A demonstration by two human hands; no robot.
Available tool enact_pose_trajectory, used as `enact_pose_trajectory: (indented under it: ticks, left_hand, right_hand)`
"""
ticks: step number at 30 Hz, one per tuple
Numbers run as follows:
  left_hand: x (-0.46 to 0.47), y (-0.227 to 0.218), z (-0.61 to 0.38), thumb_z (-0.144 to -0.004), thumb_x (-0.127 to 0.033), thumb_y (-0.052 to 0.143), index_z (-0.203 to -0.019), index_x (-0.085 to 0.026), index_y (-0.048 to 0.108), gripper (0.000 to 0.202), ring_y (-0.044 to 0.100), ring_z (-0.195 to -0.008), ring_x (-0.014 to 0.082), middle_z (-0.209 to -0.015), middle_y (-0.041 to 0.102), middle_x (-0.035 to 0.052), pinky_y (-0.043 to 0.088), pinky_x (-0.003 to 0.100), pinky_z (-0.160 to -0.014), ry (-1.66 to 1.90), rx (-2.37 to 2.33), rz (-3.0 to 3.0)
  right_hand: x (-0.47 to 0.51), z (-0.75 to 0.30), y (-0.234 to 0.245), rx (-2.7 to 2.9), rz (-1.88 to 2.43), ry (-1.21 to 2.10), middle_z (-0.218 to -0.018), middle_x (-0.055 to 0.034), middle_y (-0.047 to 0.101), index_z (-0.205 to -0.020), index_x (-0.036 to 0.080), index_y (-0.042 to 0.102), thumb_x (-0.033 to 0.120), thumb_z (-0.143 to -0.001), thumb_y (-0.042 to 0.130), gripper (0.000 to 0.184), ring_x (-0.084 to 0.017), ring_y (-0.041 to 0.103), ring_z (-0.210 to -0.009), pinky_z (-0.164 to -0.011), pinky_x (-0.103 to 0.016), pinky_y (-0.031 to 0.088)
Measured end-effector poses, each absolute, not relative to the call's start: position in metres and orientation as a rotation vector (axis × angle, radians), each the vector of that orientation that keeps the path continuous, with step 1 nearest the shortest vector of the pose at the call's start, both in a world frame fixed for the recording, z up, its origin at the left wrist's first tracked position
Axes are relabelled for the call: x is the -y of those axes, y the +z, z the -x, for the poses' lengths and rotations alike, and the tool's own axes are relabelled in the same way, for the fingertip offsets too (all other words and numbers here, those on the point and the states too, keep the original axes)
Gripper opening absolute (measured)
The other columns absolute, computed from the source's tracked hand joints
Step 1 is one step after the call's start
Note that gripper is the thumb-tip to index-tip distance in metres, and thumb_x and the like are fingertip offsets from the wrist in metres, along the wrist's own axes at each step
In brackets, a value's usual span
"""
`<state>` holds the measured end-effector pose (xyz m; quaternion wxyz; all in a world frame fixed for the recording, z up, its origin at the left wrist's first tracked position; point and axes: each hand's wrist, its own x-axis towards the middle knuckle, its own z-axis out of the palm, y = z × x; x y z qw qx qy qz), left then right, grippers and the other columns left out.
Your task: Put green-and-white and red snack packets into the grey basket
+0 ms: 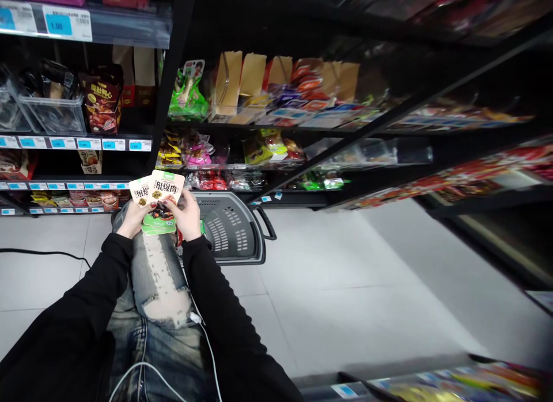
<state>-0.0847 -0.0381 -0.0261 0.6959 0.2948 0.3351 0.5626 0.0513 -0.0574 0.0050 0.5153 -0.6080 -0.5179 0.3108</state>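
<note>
Several small snack packets, cream on top and green below with dark lettering, are fanned out over my knee. My left hand pinches them from the left, its fingers closed at the packets' edge. From the other side my right hand grips the same packets, thumb across the front. Just beyond my right wrist a grey plastic shopping basket rests on the floor, with something red and green partly hidden at its near left end.
Black shelves with bagged and boxed snacks rise in front and to the right. A clear tub stands on the left shelf. A white cable runs over my lap; a black cable crosses the tiled floor.
</note>
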Motion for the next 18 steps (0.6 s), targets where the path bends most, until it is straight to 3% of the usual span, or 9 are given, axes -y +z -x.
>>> enact_pose_trajectory:
  ticks: [2, 8, 13, 18]
  left_hand:
    - [0.037, -0.028, 0.085, -0.050, -0.031, 0.085, -0.094, -0.013, 0.068, 0.051, 0.068, -0.089, 0.0259, -0.094, 0.074, 0.0105, 0.051, 0.039, -0.088, 1.283, -0.745, -0.633]
    - [0.036, -0.026, 0.086, -0.047, -0.033, 0.086, -0.085, -0.014, 0.067, 0.047, 0.069, -0.077, 0.0215, -0.083, 0.074, 0.0068, 0.051, 0.036, -0.085, 1.316, -0.791, -0.502]
    - [0.037, -0.026, 0.085, -0.052, -0.032, 0.084, -0.090, -0.014, 0.067, 0.045, 0.069, -0.081, 0.0203, -0.088, 0.074, 0.0070, 0.051, 0.033, -0.084, 1.273, -0.746, -0.562]
    - [0.039, -0.030, 0.087, -0.051, -0.035, 0.085, -0.090, -0.013, 0.066, 0.049, 0.068, -0.091, 0.0250, -0.089, 0.074, 0.0083, 0.049, 0.038, -0.090, 1.247, -0.747, -0.603]
  right_hand:
    - [0.055, -0.055, 0.003, 1.144, 1.398, 0.771, -0.103, -0.0086, 0.061, -0.089, 0.018, 0.056, 0.037, -0.065, 0.065, 0.032, -0.018, 0.062, -0.082, -0.078, -0.034, 0.052]
    - [0.052, -0.103, -0.003, 0.811, 1.426, 0.580, -0.098, -0.0096, 0.061, -0.090, 0.019, 0.042, 0.037, -0.073, 0.055, 0.028, -0.017, 0.057, -0.085, -0.082, -0.033, 0.046]
    - [0.061, -0.108, -0.004, 1.060, 1.523, 0.626, -0.080, -0.0040, 0.062, -0.082, 0.019, 0.049, 0.037, -0.071, 0.058, 0.023, -0.017, 0.054, -0.075, -0.076, -0.031, 0.045]
    - [0.063, -0.062, -0.019, 1.283, 1.387, 0.770, -0.090, -0.0063, 0.066, -0.093, 0.018, 0.055, 0.048, -0.084, 0.044, 0.034, -0.021, 0.059, -0.086, -0.080, -0.033, 0.047]
